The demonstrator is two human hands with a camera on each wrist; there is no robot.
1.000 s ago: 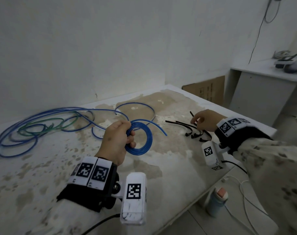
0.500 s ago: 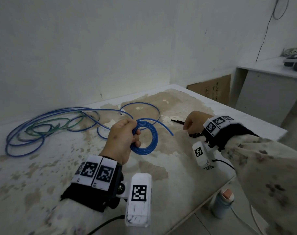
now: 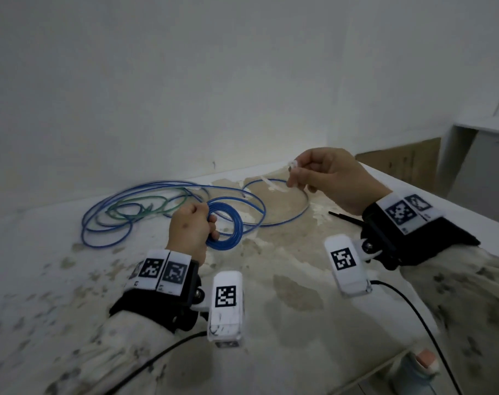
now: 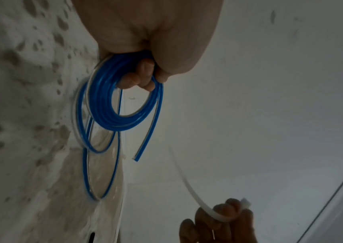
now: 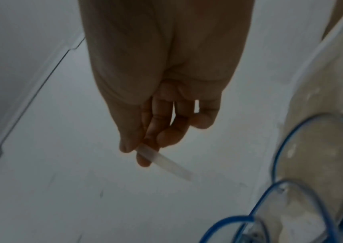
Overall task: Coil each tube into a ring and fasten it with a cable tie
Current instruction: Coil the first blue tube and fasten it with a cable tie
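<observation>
Left hand gripping coiled blue plastic tube ring above stained white surface; right hand at 2 o'clock pinching translucent white cable tie, raised.

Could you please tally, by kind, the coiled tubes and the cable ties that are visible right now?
Blue coil, held by left hand: 1
White cable tie, pinched by right hand: 1
Black cable tie, on table: 1 visible
Total: 3
</observation>
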